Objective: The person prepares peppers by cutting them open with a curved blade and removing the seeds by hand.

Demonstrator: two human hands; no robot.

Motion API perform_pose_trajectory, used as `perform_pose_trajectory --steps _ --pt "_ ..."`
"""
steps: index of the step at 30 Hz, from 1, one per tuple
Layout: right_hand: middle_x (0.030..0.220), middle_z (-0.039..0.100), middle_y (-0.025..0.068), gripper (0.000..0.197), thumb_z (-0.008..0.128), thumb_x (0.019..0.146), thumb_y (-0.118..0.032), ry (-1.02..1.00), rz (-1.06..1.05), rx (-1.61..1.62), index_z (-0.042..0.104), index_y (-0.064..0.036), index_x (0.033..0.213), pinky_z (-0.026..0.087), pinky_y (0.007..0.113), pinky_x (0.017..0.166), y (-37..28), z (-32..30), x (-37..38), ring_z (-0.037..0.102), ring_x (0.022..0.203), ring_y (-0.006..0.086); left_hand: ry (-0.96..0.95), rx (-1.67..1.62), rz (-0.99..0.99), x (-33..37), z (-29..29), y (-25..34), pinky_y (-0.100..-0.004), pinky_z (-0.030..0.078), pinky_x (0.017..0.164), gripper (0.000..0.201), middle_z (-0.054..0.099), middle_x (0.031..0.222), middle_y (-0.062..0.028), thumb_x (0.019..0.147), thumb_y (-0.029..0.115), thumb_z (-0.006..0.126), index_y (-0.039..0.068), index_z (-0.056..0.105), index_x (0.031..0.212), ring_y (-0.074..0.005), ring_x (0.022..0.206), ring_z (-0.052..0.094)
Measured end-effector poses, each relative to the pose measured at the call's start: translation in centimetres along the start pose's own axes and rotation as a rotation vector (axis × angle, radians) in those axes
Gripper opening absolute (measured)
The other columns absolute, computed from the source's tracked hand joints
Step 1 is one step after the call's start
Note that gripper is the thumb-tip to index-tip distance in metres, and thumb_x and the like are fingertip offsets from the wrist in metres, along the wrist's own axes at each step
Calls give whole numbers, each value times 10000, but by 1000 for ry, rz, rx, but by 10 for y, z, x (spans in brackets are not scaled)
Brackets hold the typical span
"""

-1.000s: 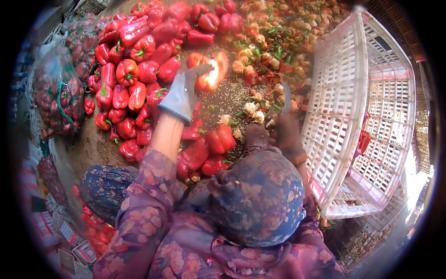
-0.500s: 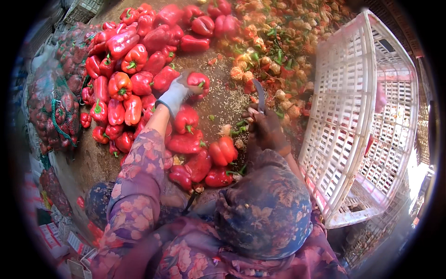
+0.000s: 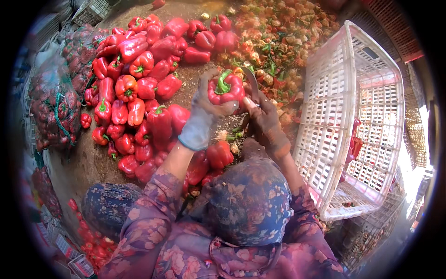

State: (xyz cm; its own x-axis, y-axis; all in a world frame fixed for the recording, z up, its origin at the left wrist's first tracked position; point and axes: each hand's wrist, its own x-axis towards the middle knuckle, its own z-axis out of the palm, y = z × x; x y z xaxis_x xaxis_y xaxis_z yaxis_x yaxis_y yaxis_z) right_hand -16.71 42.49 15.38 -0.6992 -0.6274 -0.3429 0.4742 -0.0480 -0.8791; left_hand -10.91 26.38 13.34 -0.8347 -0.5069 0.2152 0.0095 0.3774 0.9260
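My left hand, in a pale grey glove, is closed around a red bell pepper with its green stem facing up. My right hand, in a dark brown glove, grips a knife with a curved blade. The blade rises along the pepper's right side; whether it touches the skin I cannot tell. The knife's handle is hidden in my fingers. Left of my hands lies a heap of red bell peppers, with a few more just below my left wrist.
Cut-off pepper cores and stems cover the ground ahead on the right. A white plastic crate stands tilted at my right, with red peppers inside. Mesh sacks of peppers sit at the far left. My raised knee is close below my hands.
My left hand has lifted a bell pepper from the heap and brought it right, up to the knife. My right hand has turned slightly toward it, still holding the knife.
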Motion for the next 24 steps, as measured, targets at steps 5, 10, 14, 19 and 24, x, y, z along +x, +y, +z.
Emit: perform_pose_trajectory --steps 5,10,14,19,24 --pt "846 672 77 287 591 904 -193 53 -230 -759 582 -46 1150 486 352 579 1 -15 -19 650 668 191 -48 -27 105 2 -13 9 -339 493 899 814 567 1134 -137 580 274 801 82 436 1282 -225 1027 577" --pt "896 683 106 276 626 862 -169 -38 -120 -551 598 -41 1105 518 362 714 17 -14 -26 660 792 247 55 -256 4 1 -6 33 -309 497 857 740 537 1127 -92 638 216 767 60 430 1278 -176 979 560" --pt "886 677 95 336 694 838 -192 -61 -8 -627 614 -33 1124 493 273 642 59 -40 -27 615 742 115 20 -734 -252 14 -21 49 -289 474 852 716 496 1108 -39 641 184 745 42 429 1267 -135 968 526" --pt "848 640 39 413 736 794 -189 -63 -141 -28 587 -26 1143 438 206 525 -33 -6 -21 564 649 58 -287 -645 -277 4 -17 45 -313 467 890 767 521 1149 -53 621 317 741 50 442 1275 -166 1017 539" --pt "849 632 41 569 761 737 -190 4 -166 65 507 3 1208 437 215 505 -15 -9 -2 542 608 69 -167 -287 -241 5 0 34 -317 476 887 738 542 1156 -79 676 301 810 22 457 1261 -163 1037 539"
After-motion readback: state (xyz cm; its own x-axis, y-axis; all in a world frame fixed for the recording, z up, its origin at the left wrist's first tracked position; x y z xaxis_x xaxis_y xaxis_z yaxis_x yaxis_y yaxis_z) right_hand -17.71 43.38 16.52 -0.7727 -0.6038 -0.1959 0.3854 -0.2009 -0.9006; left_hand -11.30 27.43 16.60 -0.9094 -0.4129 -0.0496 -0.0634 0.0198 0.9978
